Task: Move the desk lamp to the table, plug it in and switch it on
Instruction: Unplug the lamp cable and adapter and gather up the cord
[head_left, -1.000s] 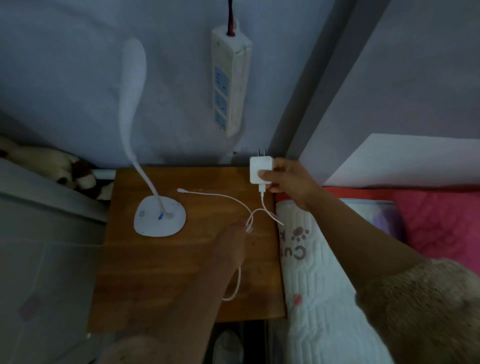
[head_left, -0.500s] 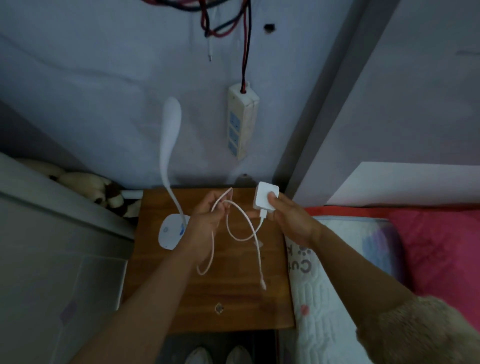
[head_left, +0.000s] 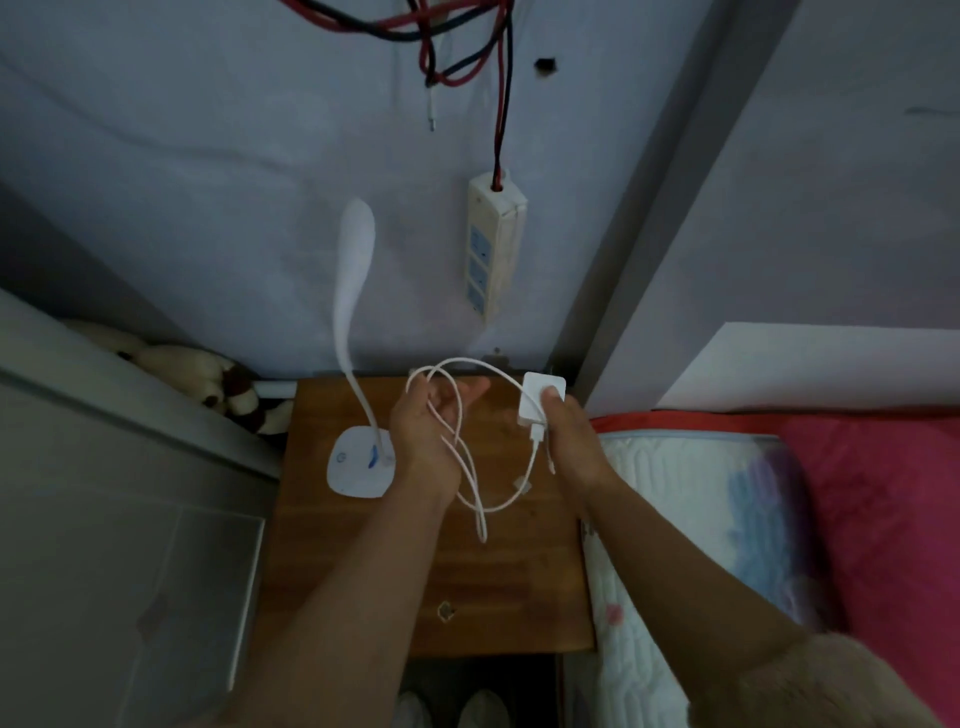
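A grey cabinet (head_left: 130, 519) crowds the left edge, with a plush toy (head_left: 208, 379) wedged behind it against the wall. The small wooden worktop (head_left: 519, 587) sits tight between that cabinet and the bed (head_left: 727, 519) on the right; its near half lies bare, while its far edge meets the wall. The desk lamp (head_left: 358, 462) stands on the worktop's far left corner, base flat, its thin neck curving up to a head in front of the wall, unlit. The left hand (head_left: 431, 431) hovers just right of the lamp base, fingers (head_left: 467, 389) loosely spread and half curled, with loops of the white cable (head_left: 493, 499) draped across the palm and hanging towards the wood. The right hand (head_left: 566, 441) pinches the white plug adapter (head_left: 540, 405) by its side, fingers closed on it, above the worktop's right edge. A power strip (head_left: 493, 249) hangs on the wall above, with no plug in its sockets. The cable's free end is hard to trace. Both forearms run out of the bottom edge, and the dim light blurs fine detail.
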